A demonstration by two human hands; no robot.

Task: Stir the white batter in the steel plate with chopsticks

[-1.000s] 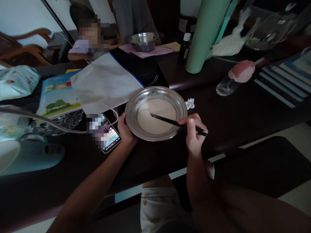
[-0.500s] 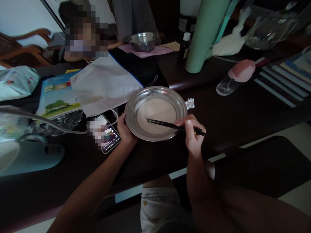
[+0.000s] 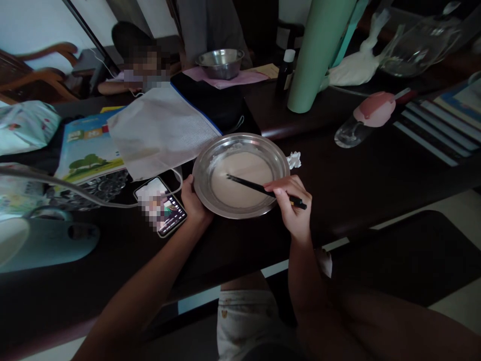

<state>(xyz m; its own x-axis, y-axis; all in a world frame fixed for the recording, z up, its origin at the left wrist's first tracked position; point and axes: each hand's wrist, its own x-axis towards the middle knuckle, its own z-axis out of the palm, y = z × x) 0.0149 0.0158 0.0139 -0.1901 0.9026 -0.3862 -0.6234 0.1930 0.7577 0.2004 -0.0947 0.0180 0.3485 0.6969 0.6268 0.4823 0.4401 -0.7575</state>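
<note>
A steel bowl (image 3: 203, 188) stands on the dark table in front of me, holding a pale, creamy liquid (image 3: 240, 193). My left hand (image 3: 195, 203) grips the bowl's left side, its thumb at the rim and the other fingers hidden beneath or behind it. Black chopsticks (image 3: 250, 185) are pinched in my right hand (image 3: 295, 203) above the bowl's right rim. Their tips reach into the liquid near its middle left. Beside my left wrist lies a phone (image 3: 175, 220) with its screen lit and a white cable (image 3: 179, 180) across it.
Behind the bowl lie a whitish mesh pouch (image 3: 161, 130) and a picture book (image 3: 90, 145). A green bottle (image 3: 315, 60), a dark small bottle (image 3: 284, 75) and another steel bowl (image 3: 221, 67) stand farther back. A light-blue jug (image 3: 48, 245) is at left; a person sits across.
My right hand has shifted slightly left and the chopstick tips have moved up a little in the liquid. My left hand and the bowl stay put. The person opposite has lowered their head.
</note>
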